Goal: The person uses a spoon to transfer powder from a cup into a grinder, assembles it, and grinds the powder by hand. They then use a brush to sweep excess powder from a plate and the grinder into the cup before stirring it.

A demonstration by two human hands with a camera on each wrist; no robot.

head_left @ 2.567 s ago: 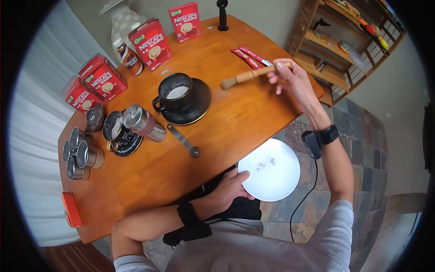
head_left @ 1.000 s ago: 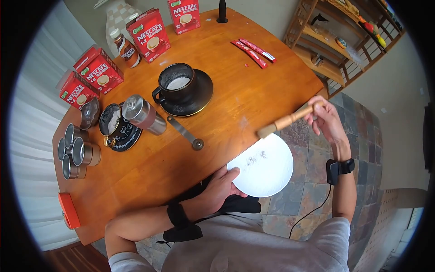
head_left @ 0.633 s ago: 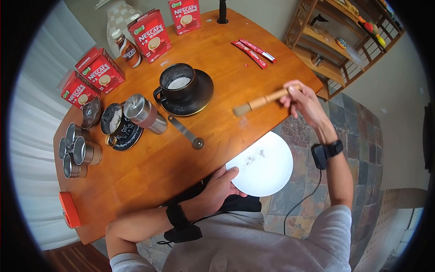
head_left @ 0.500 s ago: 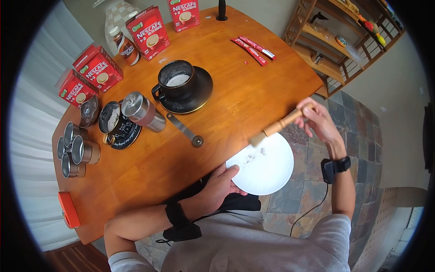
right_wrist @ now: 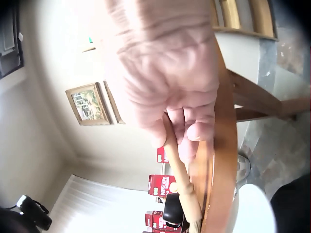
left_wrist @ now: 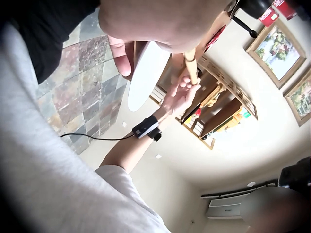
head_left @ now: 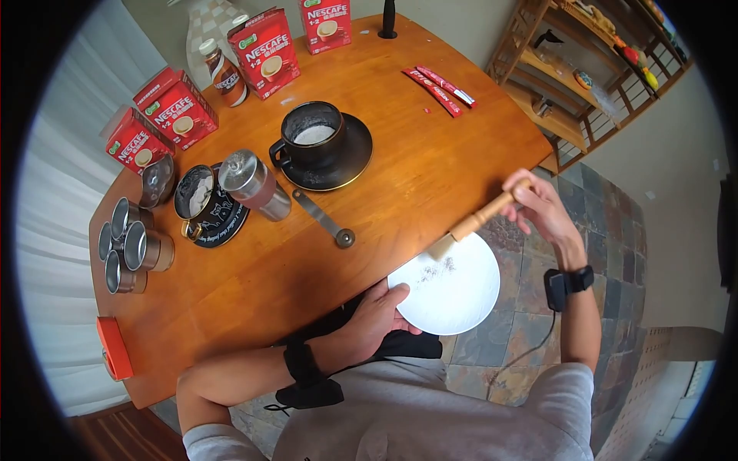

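My left hand (head_left: 377, 313) grips a white plate (head_left: 453, 303) by its near left rim, thumb on top, at the table's front edge. Dark powder specks (head_left: 440, 270) lie on the plate. In my right hand (head_left: 542, 209) is a wooden-handled brush (head_left: 480, 217), pinched near the handle's end. Its pale bristles (head_left: 441, 247) point down-left over the plate's far rim, beside the table edge. The right wrist view shows the brush handle (right_wrist: 179, 172) between thumb and fingers. In the left wrist view the plate (left_wrist: 148, 77) appears edge-on, below the left hand.
On the wooden table (head_left: 430, 161) stand a black cup (head_left: 311, 146) on a saucer, a coffee grinder (head_left: 257, 186) with its crank handle (head_left: 324, 219), a second black cup (head_left: 196, 196), several metal cups (head_left: 134, 246) and red Nescafe boxes (head_left: 265, 58). Two red sachets (head_left: 438, 88) lie behind.
The brush has gone back and forth between the tabletop and the table edge; now its bristles are over the plate's far rim. The left hand keeps holding the plate beside the edge.
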